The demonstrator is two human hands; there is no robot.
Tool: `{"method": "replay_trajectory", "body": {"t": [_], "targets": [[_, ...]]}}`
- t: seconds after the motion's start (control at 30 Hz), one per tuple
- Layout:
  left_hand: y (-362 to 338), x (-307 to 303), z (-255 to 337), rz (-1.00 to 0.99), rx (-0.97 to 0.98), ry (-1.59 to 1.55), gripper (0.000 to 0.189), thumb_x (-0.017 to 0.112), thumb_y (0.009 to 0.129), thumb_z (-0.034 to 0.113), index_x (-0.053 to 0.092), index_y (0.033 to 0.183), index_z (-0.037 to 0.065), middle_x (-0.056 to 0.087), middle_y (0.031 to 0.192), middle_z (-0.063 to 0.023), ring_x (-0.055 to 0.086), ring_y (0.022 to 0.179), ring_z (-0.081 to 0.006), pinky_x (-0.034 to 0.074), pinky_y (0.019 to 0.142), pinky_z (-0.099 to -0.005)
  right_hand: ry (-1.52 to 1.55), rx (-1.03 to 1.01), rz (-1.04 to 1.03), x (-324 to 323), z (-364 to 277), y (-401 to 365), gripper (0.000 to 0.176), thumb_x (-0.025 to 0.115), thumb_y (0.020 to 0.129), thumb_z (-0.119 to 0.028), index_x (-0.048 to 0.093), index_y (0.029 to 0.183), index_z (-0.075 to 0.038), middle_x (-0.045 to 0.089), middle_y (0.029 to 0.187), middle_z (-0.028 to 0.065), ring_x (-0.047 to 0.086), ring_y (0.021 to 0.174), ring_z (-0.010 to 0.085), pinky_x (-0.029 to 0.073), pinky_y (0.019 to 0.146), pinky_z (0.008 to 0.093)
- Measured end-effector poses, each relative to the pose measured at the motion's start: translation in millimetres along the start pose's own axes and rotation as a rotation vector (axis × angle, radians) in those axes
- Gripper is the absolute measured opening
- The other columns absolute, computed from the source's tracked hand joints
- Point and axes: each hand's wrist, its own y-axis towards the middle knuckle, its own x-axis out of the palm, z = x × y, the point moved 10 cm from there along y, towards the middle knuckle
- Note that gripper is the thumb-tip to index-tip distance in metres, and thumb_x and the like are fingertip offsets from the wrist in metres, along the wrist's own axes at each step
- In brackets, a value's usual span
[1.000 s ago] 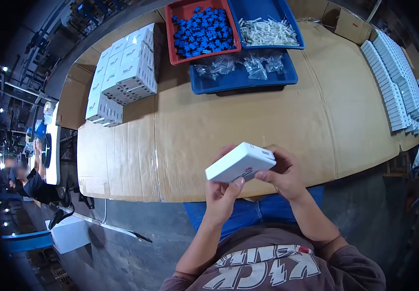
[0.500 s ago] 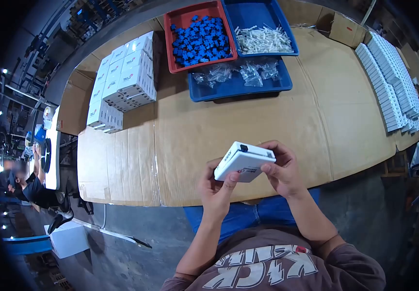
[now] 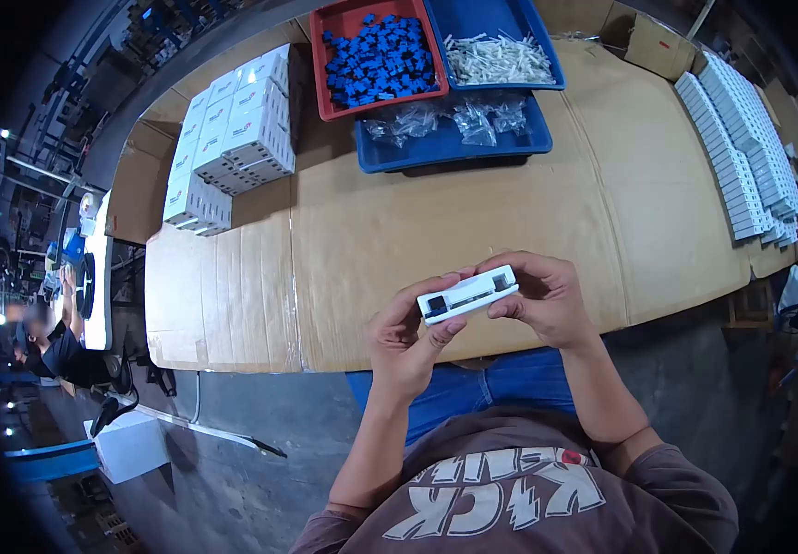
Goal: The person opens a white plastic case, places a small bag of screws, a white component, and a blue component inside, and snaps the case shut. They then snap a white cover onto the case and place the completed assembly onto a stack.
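Observation:
A small white box [image 3: 468, 295] is held between both hands, just above the near edge of the cardboard-covered table [image 3: 380, 231]. Its narrow side faces up, showing a black part at the left end and a greyish opening at the right end. My left hand [image 3: 408, 337] is closed on the box's left end, thumb below and fingers behind. Around the right end, my right hand [image 3: 547, 300] is closed, with its thumb at the lower corner.
Beyond are a red tray [image 3: 327, 103] of blue pieces, a blue tray [image 3: 558, 74] of white pieces and another blue tray [image 3: 390, 164] with clear bags. White boxes [image 3: 233, 138] stand left, white stacks [image 3: 741, 148] right. A person [image 3: 62, 342] is far left.
The white box has been turned from showing its broad printed face to showing its narrow side. Both hands still hold it, and the table view has shifted slightly upward.

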Motion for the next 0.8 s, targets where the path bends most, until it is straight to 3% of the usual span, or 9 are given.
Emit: {"method": "replay_trajectory", "body": {"t": [0.17, 0.27, 0.47, 0.57, 0.63, 0.7, 0.8], "targets": [[-9, -2, 3, 0.027, 0.056, -0.007, 0.04, 0.079, 0.092, 0.002, 0.066, 0.128, -0.004, 0.071, 0.129, -0.0204, 0.066, 0.125, -0.0259, 0.051, 0.109, -0.037, -0.318, -0.075, -0.048, 5, -22, -1, 0.041, 0.088, 0.08, -0.005, 0.073, 0.117, 0.001, 0.078, 0.104, 0.0103, 0.073, 0.093, 0.0168, 0.057, 0.082, 0.0285], [-12, 0, 5, 0.025, 0.093, 0.017, 0.038, 0.079, 0.092, 0.003, 0.066, 0.127, -0.004, 0.072, 0.127, -0.0201, 0.067, 0.123, -0.0259, 0.051, 0.107, -0.0369, -0.295, -0.191, -0.043, 8, -34, -1, 0.038, 0.088, 0.079, -0.004, 0.073, 0.114, 0.0, 0.077, 0.101, 0.0111, 0.074, 0.091, 0.0193, 0.056, 0.08, 0.0291], [-14, -2, -4, -0.018, 0.097, 0.027, 0.04, 0.081, 0.09, 0.003, 0.067, 0.127, -0.003, 0.071, 0.127, -0.0193, 0.067, 0.123, -0.0257, 0.052, 0.105, -0.0363, -0.289, -0.233, -0.05, 8, -29, -6, 0.035, 0.087, 0.08, -0.002, 0.073, 0.113, 0.001, 0.077, 0.101, 0.0113, 0.074, 0.091, 0.0192, 0.056, 0.082, 0.029], [-13, -2, -6, -0.004, 0.025, 0.046, 0.047, 0.083, 0.087, 0.002, 0.066, 0.13, -0.001, 0.07, 0.129, -0.018, 0.066, 0.125, -0.0252, 0.051, 0.105, -0.0357, -0.217, -0.119, 0.005, 3, -13, -11, 0.034, 0.086, 0.082, -0.002, 0.073, 0.113, 0.001, 0.077, 0.103, 0.0111, 0.073, 0.094, 0.0185, 0.056, 0.084, 0.0293], [-7, 4, 2, 0.055, 0.002, 0.072, 0.052, 0.085, 0.085, 0.001, 0.065, 0.133, 0.001, 0.069, 0.13, -0.0168, 0.065, 0.126, -0.0248, 0.051, 0.105, -0.035, -0.066, -0.047, 0.061, -3, 0, -16, 0.039, 0.085, 0.084, -0.004, 0.071, 0.12, 0.001, 0.075, 0.112, 0.0109, 0.071, 0.103, 0.0175, 0.056, 0.089, 0.0302], [-19, -21, -30, 0.028, -0.058, 0.234, 0.054, 0.086, 0.082, 0.0, 0.064, 0.132, 0.003, 0.071, 0.123, -0.0102, 0.068, 0.114, -0.0198, 0.051, 0.099, -0.0307, 0.059, -0.06, 0.086, -9, 7, -15, 0.044, 0.086, 0.084, -0.005, 0.07, 0.124, 0.001, 0.073, 0.12, 0.0107, 0.069, 0.109, 0.0173, 0.055, 0.092, 0.0309], [-18, -22, -18, 0.049, 0.003, 0.399, 0.042, 0.084, 0.082, -0.003, 0.068, 0.121, 0.0, 0.072, 0.115, -0.0104, 0.068, 0.107, -0.0173, 0.052, 0.093, -0.0298, -0.204, -0.165, 0.121, -4, -15, -8, 0.047, 0.085, 0.085, -0.007, 0.068, 0.128, 0.0, 0.069, 0.125, 0.0099, 0.067, 0.114, 0.0171, 0.054, 0.09, 0.0301]]}}
